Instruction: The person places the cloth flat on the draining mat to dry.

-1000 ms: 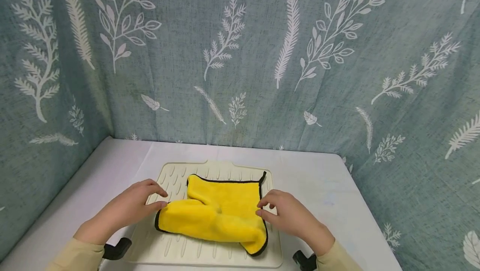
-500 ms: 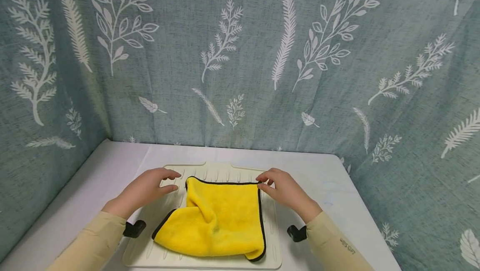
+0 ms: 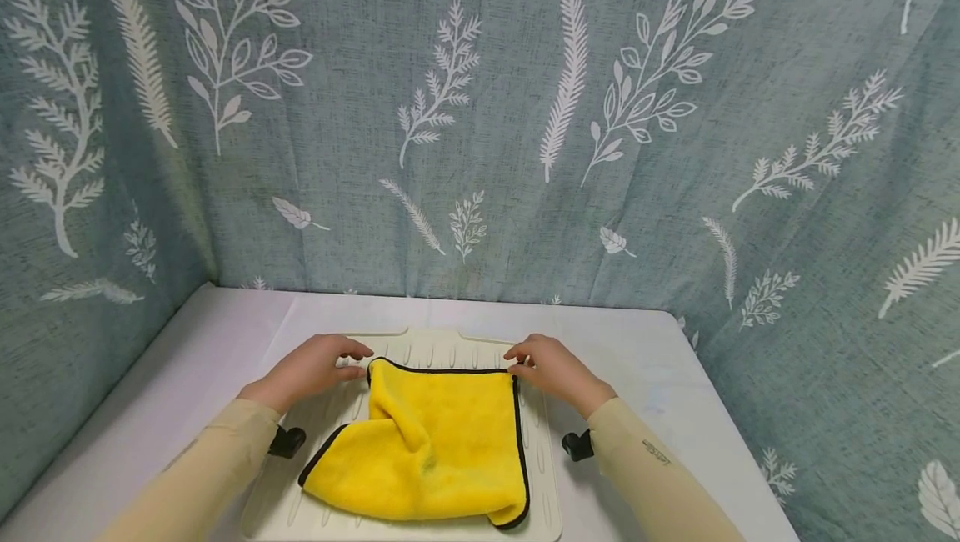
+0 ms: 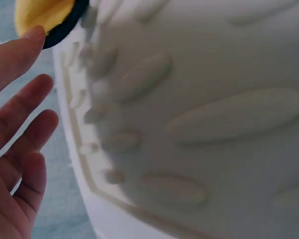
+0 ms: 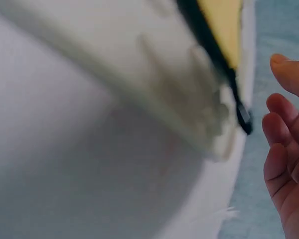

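Observation:
A yellow cloth (image 3: 465,434) with black edging lies partly folded on the cream ridged mat (image 3: 551,475); its near left part is creased over. My left hand (image 3: 313,365) is at the cloth's far left corner. In the left wrist view its thumb (image 4: 32,40) overlaps that corner, while its other fingers stay apart from the thumb. By the far right corner is my right hand (image 3: 555,365), thumb and fingers spaced apart. The right wrist view has a black loop (image 5: 244,119) on the cloth's corner, just beside those fingers, with nothing held.
A white tabletop (image 3: 637,425) surrounds the mat. Behind it and at both sides hangs a grey-green curtain (image 3: 360,150) with white leaf prints. Black wrist mounts (image 3: 287,442) stick out below each hand.
The cloth's near part has been opened out toward me and lies flatter. Both hands have moved away from me to the far corners, the left one also rightward.

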The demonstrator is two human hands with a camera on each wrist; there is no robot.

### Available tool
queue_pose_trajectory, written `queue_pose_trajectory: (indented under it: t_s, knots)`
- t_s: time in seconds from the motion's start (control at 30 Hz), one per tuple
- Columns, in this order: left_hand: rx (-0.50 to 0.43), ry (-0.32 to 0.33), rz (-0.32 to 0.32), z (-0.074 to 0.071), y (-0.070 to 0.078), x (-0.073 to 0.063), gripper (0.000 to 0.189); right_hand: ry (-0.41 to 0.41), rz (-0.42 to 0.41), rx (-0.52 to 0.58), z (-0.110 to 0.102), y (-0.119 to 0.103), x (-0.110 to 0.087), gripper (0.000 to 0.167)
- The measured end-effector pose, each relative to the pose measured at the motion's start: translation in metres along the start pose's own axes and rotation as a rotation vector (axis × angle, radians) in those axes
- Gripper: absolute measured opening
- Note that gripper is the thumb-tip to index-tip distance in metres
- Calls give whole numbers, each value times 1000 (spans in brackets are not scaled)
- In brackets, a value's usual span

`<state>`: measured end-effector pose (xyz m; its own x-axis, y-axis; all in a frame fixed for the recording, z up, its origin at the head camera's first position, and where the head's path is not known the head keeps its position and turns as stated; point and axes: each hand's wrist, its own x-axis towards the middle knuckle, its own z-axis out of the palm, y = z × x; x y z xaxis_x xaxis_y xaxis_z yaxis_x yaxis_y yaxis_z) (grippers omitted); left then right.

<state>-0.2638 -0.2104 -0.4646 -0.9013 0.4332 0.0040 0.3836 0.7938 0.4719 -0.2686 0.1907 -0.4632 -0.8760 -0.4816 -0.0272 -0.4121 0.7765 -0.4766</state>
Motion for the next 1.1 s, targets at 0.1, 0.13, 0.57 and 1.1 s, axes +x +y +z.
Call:
queue_pose_trajectory:
  t_s: [0.1, 0.13, 0.57, 1.1]
  knots:
    - [8, -4, 24, 5, -2, 5, 27, -17, -10, -37, 7, 9, 3, 27]
    - [10, -5, 40, 7, -3, 6, 25, -21, -19, -52, 9, 11, 4, 26]
    - [56, -13, 48, 14, -4, 11, 9, 7, -39, -178, 24, 11, 6, 9]
    - [267, 64, 96, -51, 20, 19, 11, 140, 28, -231, -12, -4, 19, 13]
